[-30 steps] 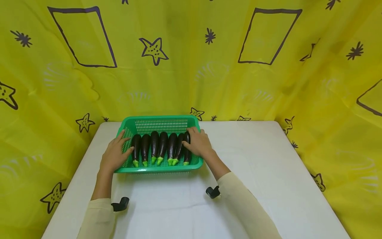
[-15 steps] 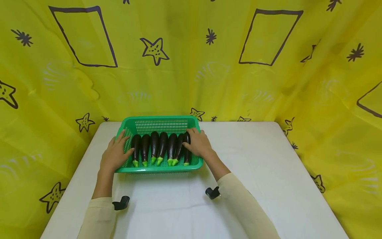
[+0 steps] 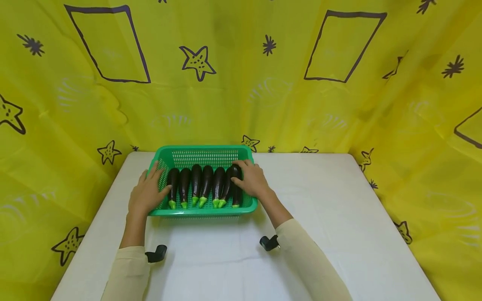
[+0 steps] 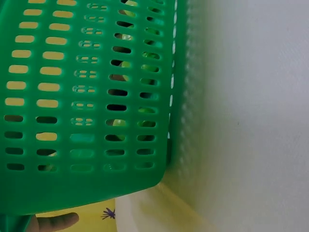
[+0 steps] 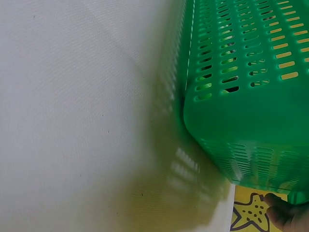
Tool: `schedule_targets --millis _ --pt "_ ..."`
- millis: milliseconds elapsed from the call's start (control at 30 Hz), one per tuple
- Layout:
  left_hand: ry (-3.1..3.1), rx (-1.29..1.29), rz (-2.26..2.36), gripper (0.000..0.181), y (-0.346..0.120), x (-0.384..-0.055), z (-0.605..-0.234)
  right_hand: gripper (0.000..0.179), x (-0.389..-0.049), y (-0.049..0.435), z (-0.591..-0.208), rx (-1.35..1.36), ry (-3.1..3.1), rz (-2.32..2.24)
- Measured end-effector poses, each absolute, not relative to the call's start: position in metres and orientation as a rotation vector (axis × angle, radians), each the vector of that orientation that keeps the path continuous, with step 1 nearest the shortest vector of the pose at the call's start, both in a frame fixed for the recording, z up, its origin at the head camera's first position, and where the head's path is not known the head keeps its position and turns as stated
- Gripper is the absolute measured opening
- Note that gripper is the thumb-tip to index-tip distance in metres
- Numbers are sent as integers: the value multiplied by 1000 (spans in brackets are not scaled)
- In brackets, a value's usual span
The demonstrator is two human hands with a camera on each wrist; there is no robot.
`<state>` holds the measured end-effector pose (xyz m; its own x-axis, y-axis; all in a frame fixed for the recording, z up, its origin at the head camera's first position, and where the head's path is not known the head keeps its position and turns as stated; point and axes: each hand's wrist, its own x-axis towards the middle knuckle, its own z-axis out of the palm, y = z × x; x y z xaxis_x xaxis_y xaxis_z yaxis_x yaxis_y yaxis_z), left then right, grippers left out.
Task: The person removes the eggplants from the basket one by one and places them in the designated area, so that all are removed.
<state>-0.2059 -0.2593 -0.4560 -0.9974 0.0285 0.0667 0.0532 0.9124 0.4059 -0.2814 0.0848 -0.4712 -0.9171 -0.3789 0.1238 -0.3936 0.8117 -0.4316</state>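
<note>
A green plastic basket (image 3: 203,212) holds a row of several dark purple eggplants (image 3: 184,188), their green stem ends toward the person. My left hand (image 3: 144,194) rests over the basket's left rim with fingers spread, the thumb inside close to the leftmost eggplant. Over the right rim, the thumb and index finger of my right hand (image 3: 253,179) curl about the upper part of the rightmost eggplant (image 3: 237,196). Part of that eggplant is hidden by the hand. In the right wrist view, fingertips (image 5: 276,212) show outside the basket's far side.
The basket stands near the far edge of a white-covered table (image 3: 320,200). Behind it and along both sides hangs a yellow patterned curtain (image 3: 226,104). Black wrist devices (image 3: 156,253) are strapped over the cream sleeves (image 3: 312,259).
My right index finger has shifted left over the rightmost eggplant, whose upper end now leans left against its neighbour. My left hand stays at the rim, and the head view has moved slightly.
</note>
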Motion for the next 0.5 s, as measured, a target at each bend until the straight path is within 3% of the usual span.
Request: schedule_targets --millis 200,500 --pt "-3008 -3 -641 86 -258 -208 -455 59 -282 85 -470 645 -2946 720" --pt "-2962 109 -801 81 -261 -209 -456 59 -283 85 -471 639 -2955 770"
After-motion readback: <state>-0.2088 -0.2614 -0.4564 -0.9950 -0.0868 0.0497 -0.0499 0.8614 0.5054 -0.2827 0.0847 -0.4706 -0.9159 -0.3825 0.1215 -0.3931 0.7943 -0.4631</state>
